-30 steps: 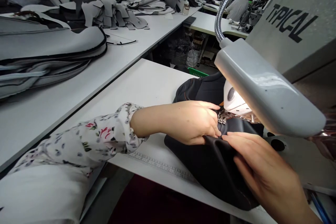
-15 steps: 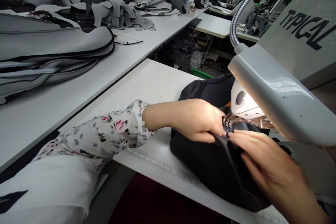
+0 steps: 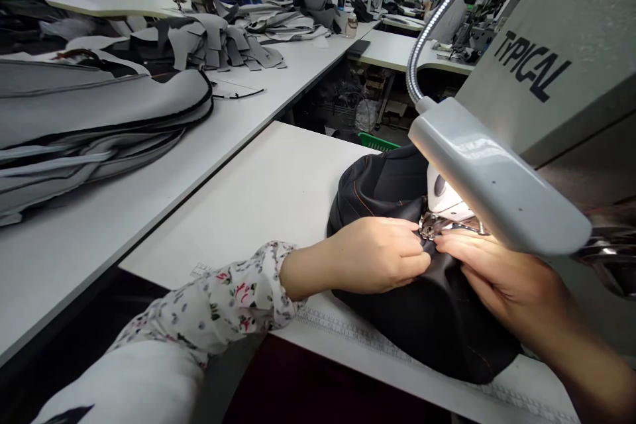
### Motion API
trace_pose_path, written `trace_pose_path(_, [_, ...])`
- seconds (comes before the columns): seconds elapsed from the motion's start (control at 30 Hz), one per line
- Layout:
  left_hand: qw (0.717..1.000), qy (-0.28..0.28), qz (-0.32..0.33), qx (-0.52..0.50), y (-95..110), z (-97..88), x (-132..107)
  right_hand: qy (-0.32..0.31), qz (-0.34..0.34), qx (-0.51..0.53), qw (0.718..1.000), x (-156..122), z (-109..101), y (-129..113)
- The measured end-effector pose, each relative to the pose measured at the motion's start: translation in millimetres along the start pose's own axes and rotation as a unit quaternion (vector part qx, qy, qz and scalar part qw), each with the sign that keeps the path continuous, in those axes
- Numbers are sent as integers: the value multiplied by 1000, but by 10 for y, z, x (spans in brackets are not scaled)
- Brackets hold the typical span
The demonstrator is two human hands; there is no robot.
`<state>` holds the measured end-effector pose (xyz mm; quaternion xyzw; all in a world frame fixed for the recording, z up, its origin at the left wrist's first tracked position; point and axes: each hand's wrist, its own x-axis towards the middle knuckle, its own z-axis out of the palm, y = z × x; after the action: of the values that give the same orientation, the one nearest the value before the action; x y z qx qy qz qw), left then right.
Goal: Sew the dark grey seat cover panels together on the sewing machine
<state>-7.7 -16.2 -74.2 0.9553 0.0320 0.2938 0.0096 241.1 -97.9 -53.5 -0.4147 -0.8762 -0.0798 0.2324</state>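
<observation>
Black fabric with orange stitching, heaped on the white bench and running up to the presser foot of the sewing machine. Left hand with fingers curled closed on a fold; right hand with fingers together on the cloth, impossible to say whether pinching or just pressing. Smooth the fold in front of the foot, guide with light, even tension, and mind fingertips so near the metal. Support the loose bulk; might drag otherwise. Overhead, a lamp hiding part of the machine; beneath the cloth, a ruler strip, partly covered. Beyond, a green basket; leftward, stacked grey pieces, well apart.
</observation>
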Motion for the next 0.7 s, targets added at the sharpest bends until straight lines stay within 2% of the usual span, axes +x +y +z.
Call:
trace_pose_path(0.17, [996, 49, -46, 58, 205, 82, 29, 7, 6, 16, 1000, 63, -1, 27])
trace_pose_path(0.33, [980, 88, -100, 146, 471, 141, 77, 15, 31, 29, 999, 64, 15, 56])
trace_pose_path(0.53, [955, 70, -169, 233, 732, 199, 102, 63, 43, 9, 997, 2, 100, 81])
trace_pose_path(0.7, [942, 48, -192, 271, 865, 292, 124, 79, 47, -31, 995, 1, 171, 80])
